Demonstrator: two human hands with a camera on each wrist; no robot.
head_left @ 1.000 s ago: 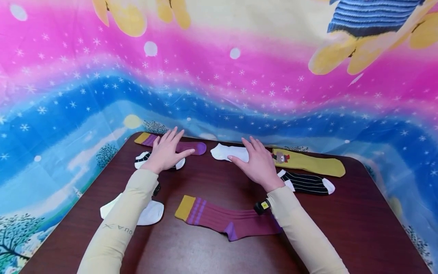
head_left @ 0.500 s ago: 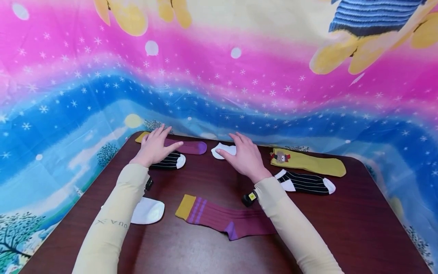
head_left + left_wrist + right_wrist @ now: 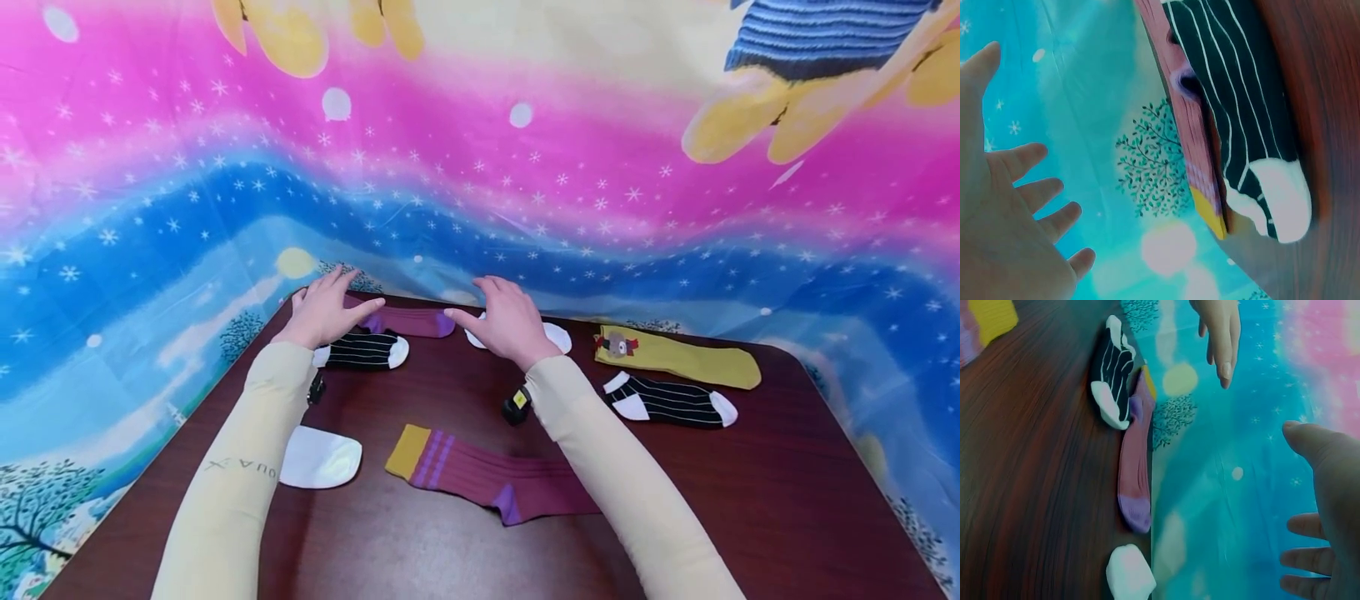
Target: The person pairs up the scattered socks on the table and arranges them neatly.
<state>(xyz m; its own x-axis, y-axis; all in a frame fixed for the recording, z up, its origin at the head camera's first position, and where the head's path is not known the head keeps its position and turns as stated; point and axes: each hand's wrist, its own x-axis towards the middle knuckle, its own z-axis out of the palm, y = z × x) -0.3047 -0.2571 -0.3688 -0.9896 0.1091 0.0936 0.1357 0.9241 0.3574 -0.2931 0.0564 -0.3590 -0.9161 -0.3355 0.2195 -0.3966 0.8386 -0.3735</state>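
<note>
- While the left hand point(image 3: 321, 313) is empty, fingers spread, a pinstriped ankle sock point(image 3: 358, 351) is seen below them.
- A white sock point(image 3: 557, 337) is partly hidden by the right hand point(image 3: 507, 321), likewise spread, empty.
- Between their fingers, a purple-toed sock point(image 3: 411, 322) is seen.

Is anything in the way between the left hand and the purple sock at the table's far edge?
Nothing visible is. In the left wrist view, only backdrop shows between the left hand and the far purple sock. The black striped sock lies along that sock's near side, outside that gap.
</note>
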